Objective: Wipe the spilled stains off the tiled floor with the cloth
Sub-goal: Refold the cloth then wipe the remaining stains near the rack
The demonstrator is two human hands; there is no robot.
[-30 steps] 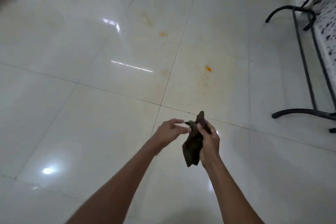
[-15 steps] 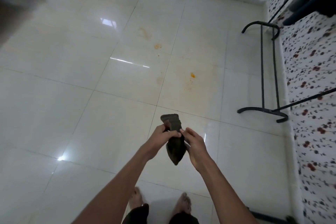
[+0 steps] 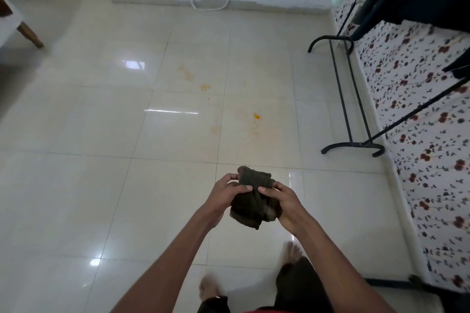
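Note:
A dark olive cloth (image 3: 250, 198) is bunched between both hands, held in the air above the floor. My left hand (image 3: 226, 194) grips its left side and my right hand (image 3: 284, 201) grips its right side. Orange stains lie on the glossy cream tiled floor (image 3: 76, 185) farther ahead: a bright orange spot (image 3: 256, 116), a smaller blotch (image 3: 205, 87), and a pale smear (image 3: 187, 73). Faint orange marks (image 3: 216, 130) sit between them. The stains are well beyond my hands.
A black metal rack (image 3: 346, 99) stands at the right beside a floral-covered bed (image 3: 419, 122). A white cable (image 3: 211, 5) hangs along the far wall under an appliance. A wooden furniture leg (image 3: 30, 34) is at the far left. My bare feet (image 3: 211, 287) show below.
My left hand has closed on the cloth, now bunched wider between both hands. The view has pulled back and tilted up, showing the far wall and my feet.

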